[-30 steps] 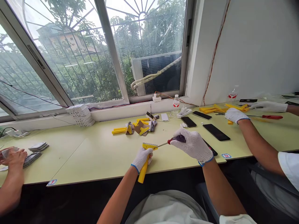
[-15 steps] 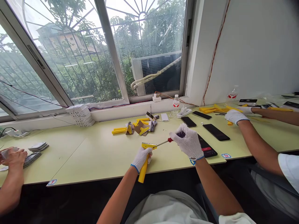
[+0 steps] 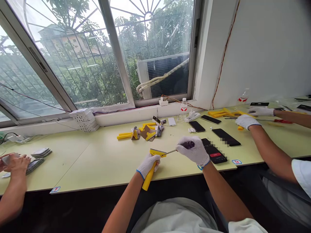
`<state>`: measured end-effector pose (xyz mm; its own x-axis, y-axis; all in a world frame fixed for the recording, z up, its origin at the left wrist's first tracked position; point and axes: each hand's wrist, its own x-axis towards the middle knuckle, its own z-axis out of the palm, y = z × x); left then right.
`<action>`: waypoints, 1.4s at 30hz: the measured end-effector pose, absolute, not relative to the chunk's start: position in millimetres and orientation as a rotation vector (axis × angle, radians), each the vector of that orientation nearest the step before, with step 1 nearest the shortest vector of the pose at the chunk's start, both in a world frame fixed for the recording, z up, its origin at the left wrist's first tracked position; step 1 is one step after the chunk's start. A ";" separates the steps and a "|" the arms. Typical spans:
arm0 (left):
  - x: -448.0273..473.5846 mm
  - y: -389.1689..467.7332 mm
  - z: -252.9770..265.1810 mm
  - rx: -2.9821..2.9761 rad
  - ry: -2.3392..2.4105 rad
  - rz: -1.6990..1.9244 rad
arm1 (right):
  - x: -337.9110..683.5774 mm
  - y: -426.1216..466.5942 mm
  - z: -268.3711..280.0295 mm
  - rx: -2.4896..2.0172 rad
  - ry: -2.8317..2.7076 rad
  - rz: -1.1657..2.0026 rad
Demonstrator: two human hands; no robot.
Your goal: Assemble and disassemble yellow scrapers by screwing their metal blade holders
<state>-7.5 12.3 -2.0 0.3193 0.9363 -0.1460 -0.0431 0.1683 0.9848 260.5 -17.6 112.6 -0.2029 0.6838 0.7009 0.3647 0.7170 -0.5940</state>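
Note:
My left hand [image 3: 148, 164], in a white knit glove, is closed around a yellow scraper [image 3: 149, 178] near the table's front edge. The scraper's handle points down toward me, and its wide head with a metal blade edge sits above my thumb. My right hand [image 3: 194, 150], gloved too, grips a screwdriver [image 3: 188, 145] by its dark handle. The screwdriver's thin shaft runs left, with its tip at the scraper head. Whether the tip sits in a screw is too small to tell.
Yellow scraper parts [image 3: 125, 136] and brown cards [image 3: 147, 132] lie behind my hands. Several phones [image 3: 225, 137] rest to the right, near a bottle [image 3: 184, 106]. A co-worker's gloved hand [image 3: 247, 121] works at the right; another person's hands [image 3: 18, 162] are at the left.
My right hand has turned on the screwdriver, its handle end now facing me more. The scraper head has tilted slightly. At the right, a co-worker's red-handled screwdriver has come into view.

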 end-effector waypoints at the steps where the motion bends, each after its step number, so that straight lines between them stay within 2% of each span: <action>1: -7.5 11.8 -1.2 1.186 0.997 0.880 | 264.0 -18.0 114.2 -0.744 -1.902 0.361; 6: -7.4 9.5 0.5 1.218 0.991 0.841 | 272.9 -22.2 121.8 -0.516 -2.142 0.379; 29: -3.6 10.4 0.8 1.090 1.041 1.011 | 242.8 -21.7 99.4 -0.891 -1.890 0.353; 42: -4.5 10.2 1.4 1.165 1.054 0.971 | 257.5 -17.8 110.0 -0.758 -2.023 0.454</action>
<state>-4.5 10.2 1.4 0.2337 0.9639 -0.1277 -0.0476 0.1426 0.9886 257.5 -17.8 110.0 -0.4065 0.6673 0.6241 0.3363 0.7444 -0.5768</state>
